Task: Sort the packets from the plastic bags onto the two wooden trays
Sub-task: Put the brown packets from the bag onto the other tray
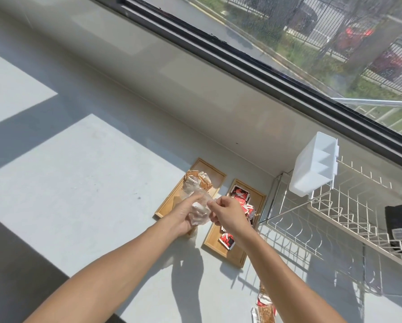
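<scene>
Left hand (183,214) clutching crumpled clear plastic bag (198,212) at frame centre; right hand (228,212) pinching its edge. Orange packets (201,180) lying on left wooden tray (215,177), red packets (239,195) on right wooden tray (236,255).

The pale grey tabletop (90,183) carries two wooden trays (215,180) side by side, a wire dish rack (335,220) to their right, and loose packets (264,308) nearer the person.
</scene>
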